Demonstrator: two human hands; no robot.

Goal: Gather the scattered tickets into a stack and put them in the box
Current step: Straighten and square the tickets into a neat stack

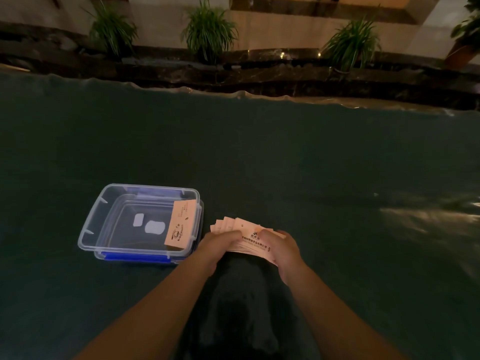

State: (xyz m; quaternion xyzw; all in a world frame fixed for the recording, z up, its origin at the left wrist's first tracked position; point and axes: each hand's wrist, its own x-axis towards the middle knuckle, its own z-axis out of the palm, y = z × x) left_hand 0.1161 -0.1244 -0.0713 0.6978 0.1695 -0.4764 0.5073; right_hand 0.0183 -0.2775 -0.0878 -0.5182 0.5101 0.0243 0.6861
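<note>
Beside the box (91,224) — tickets (249,239) in both hands' grip.

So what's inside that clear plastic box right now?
One ticket leans against the right wall of the box, and two pale labels show at its bottom. Anything under the ticket is hidden.

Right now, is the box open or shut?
Open. The clear box has no lid on top, and one ticket leans inside against its right wall.

box (109,219) sits left on the table (311,165), one ticket (180,224) leaning inside its right wall, ticket stack (249,236) just right of it.
</note>
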